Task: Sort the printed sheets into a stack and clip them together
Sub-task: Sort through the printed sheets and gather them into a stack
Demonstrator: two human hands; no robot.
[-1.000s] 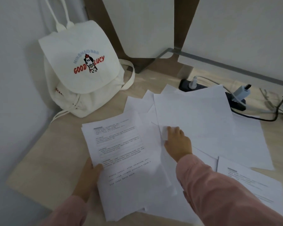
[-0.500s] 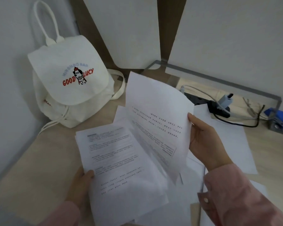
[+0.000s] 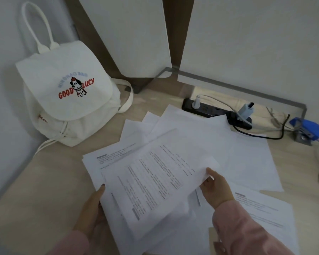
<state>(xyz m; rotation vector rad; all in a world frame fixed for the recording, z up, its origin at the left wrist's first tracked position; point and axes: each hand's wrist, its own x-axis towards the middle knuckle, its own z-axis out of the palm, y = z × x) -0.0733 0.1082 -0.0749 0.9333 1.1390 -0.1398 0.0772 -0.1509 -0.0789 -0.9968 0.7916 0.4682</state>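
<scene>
A printed sheet [image 3: 155, 183] lies askew, text up, on top of a small stack of printed sheets [image 3: 107, 159] near the desk's front. My right hand [image 3: 215, 186] pinches that top sheet at its right edge. My left hand [image 3: 92, 208] grips the stack's left edge from below. Several more white sheets [image 3: 238, 153] are fanned out behind and to the right, mostly blank side up. Another printed sheet [image 3: 261, 212] lies at the front right, partly under my pink sleeve. A blue stapler-like clip tool [image 3: 309, 131] sits at the far right.
A white canvas backpack [image 3: 66, 100] with a dog logo leans in the back left corner. A black power strip [image 3: 215, 113] with plugs and cables runs along the back right. White panels stand behind the wooden desk [image 3: 35, 190].
My right hand lifted a sheet off the spread pile, turned it text side up, and brought it down onto the stack held by my left hand. The view shifted slightly.
</scene>
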